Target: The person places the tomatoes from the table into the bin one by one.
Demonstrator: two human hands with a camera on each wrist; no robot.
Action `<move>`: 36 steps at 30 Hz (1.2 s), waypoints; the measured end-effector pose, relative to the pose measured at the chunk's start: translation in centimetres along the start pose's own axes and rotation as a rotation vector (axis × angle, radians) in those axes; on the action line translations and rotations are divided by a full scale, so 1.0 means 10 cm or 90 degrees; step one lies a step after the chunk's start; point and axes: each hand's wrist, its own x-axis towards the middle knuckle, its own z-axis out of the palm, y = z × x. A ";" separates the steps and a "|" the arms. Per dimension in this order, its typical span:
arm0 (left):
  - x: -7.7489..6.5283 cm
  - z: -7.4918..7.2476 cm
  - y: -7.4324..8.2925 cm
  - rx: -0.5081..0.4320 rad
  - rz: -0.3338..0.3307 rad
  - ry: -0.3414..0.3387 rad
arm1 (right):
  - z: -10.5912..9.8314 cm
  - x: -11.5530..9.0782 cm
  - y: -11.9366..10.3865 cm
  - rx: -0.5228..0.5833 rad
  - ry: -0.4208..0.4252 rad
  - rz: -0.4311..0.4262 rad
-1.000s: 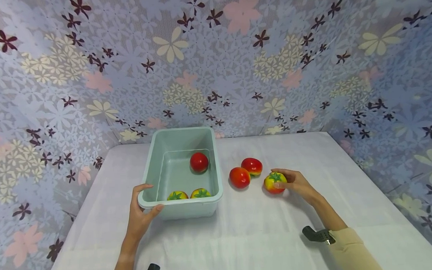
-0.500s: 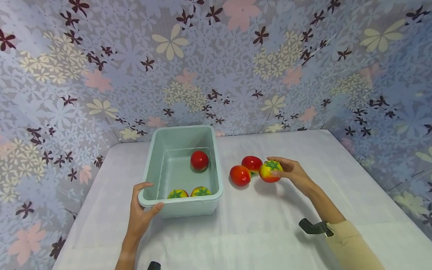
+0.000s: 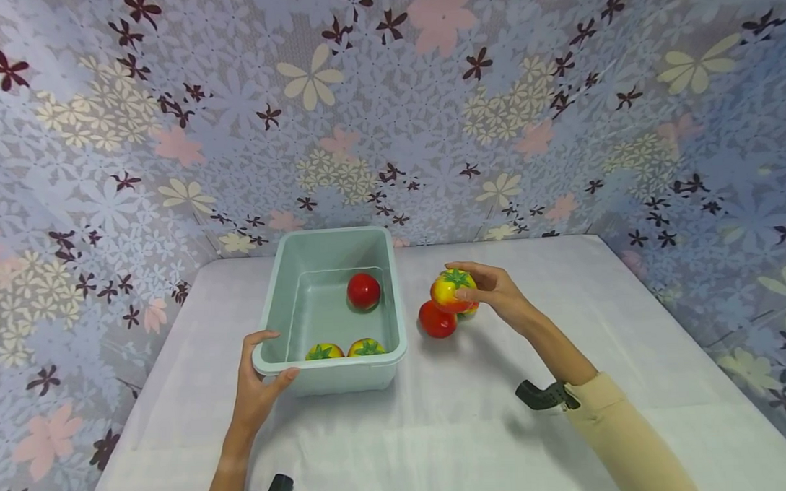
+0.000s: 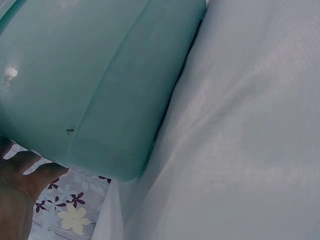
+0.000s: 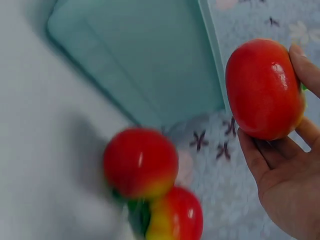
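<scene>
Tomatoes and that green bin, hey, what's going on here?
A person's right hand holds a red-and-yellow tomato up off the white cloth, to the right of the green bin. The left hand grips the bin's near left corner. Three tomatoes show inside it: a red one and two with leafy yellow tops. Two more tomatoes lie outside, beside the bin.

Six tomatoes (image 3: 363, 291): three inside bin (image 3: 346, 379), two on table (image 3: 439, 439), one in right hand (image 3: 502, 298). One bin, one table. Two hands: right, left hand (image 3: 252, 396). Two black wrist mounts (image 3: 540, 395), two sleeves (image 3: 634, 439).
</scene>
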 end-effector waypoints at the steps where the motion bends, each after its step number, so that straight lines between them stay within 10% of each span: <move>1: 0.00 0.00 0.00 -0.002 0.002 0.000 | 0.04 0.02 -0.04 0.008 -0.006 -0.004; 36: -0.04 0.01 0.01 0.000 -0.006 0.007 | 0.72 0.30 -0.41 0.068 -0.130 -0.090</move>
